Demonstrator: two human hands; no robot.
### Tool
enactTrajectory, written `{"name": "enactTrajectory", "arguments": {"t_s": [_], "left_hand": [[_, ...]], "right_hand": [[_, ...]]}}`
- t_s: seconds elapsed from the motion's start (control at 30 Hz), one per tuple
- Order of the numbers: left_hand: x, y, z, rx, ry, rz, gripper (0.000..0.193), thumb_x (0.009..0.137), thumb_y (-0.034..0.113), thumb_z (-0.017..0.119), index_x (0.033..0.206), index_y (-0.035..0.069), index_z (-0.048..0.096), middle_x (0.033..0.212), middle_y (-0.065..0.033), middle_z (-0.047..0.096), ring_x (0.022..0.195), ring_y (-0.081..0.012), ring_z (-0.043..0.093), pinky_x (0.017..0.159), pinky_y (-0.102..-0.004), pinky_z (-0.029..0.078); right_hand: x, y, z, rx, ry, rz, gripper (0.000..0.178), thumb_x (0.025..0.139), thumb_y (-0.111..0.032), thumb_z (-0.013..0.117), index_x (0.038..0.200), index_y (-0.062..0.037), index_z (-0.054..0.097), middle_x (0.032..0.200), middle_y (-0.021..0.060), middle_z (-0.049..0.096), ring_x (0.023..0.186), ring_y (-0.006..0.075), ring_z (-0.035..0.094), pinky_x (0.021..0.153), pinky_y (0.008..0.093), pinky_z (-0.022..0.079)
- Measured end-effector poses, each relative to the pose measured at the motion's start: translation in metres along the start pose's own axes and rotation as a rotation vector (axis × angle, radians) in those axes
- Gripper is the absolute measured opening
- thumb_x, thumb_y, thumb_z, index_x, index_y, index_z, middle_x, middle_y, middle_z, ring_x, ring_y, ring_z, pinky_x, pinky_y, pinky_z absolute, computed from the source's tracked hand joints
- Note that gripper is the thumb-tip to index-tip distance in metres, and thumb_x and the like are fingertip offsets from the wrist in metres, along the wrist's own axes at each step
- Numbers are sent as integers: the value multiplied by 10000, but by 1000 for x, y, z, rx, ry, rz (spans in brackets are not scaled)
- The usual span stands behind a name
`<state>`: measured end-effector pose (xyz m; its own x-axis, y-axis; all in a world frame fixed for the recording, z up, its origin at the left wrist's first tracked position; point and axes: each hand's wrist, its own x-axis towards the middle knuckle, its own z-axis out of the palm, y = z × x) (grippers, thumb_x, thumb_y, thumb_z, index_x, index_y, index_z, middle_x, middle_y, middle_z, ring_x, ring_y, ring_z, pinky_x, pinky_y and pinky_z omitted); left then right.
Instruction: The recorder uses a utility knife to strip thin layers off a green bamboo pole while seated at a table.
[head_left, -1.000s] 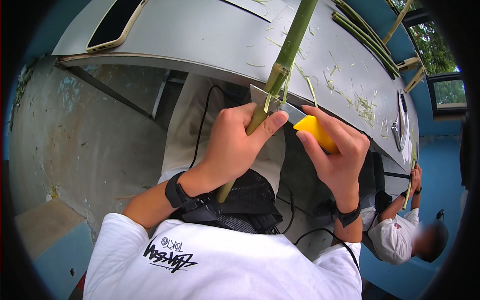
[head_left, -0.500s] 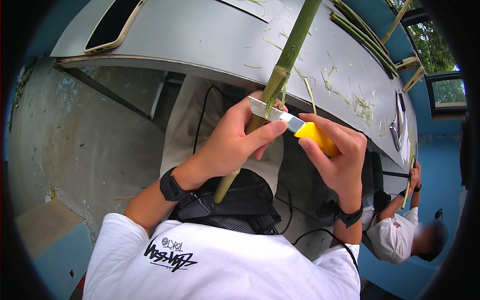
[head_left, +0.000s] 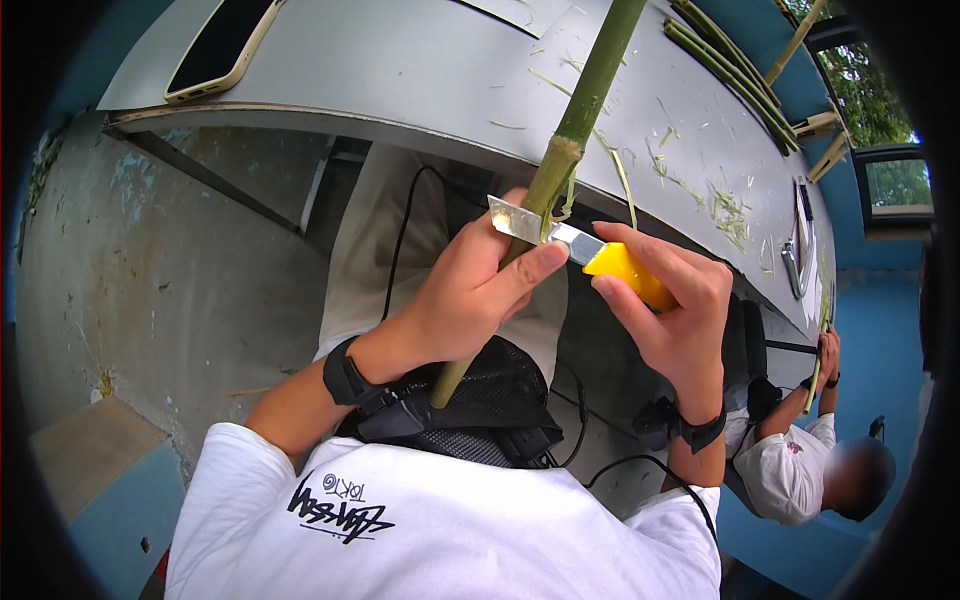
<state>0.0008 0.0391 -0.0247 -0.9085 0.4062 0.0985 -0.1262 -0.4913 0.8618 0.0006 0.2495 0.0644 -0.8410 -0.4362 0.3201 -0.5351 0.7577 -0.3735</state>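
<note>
One green stalk (head_left: 592,98) in play, slanting from over the table (head_left: 400,85) down through the left hand (head_left: 465,295); that hand is wrapped round it, thumb up by the blade (head_left: 512,219); the right hand (head_left: 682,305) pinches one knife (head_left: 580,245) by its yellow handle (head_left: 622,270), blade lying across the stalk near a joint (head_left: 565,148); looks like a shaving stroke in hand, and the next one calls, I'd say, for a firm left grip and a shallow blade; now the count: one phone (head_left: 222,48), one co-worker (head_left: 785,475), several spare stalks (head_left: 728,85) too overlapped to number, shavings (head_left: 730,215) past counting!
</note>
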Motion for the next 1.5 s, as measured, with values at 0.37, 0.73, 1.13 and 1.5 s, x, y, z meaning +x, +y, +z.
{"name": "enactTrajectory", "arguments": {"t_s": [0.37,0.73,1.13,1.5], "left_hand": [[2,7,0,48,53,-60,336,1075,360,628,1108,26,612,673,62,484,526,-19,435,466,-223,350],[4,20,3,222,125,-116,565,1046,467,645,667,71,509,510,27,457,427,-58,448,406,-246,342],[9,18,-2,222,138,-102,545,1012,528,674,767,66,519,558,28,481,455,-51,475,426,-232,361],[0,17,4,91,147,-124,462,1049,476,638,866,68,521,633,54,458,526,-23,407,461,-221,326]], "right_hand": [[4,6,7,-56,64,-82,400,787,-269,873,1156,-144,789,729,16,696,550,172,604,542,283,473],[1,13,17,-83,177,-116,354,778,-267,890,1074,-108,778,754,27,712,579,186,647,562,287,500],[4,7,17,-127,221,-96,341,782,-286,892,1058,-118,782,845,48,774,624,199,698,585,284,524],[7,-1,9,-151,189,-66,334,796,-326,885,1055,-137,794,818,37,768,600,205,691,573,294,521]]}}
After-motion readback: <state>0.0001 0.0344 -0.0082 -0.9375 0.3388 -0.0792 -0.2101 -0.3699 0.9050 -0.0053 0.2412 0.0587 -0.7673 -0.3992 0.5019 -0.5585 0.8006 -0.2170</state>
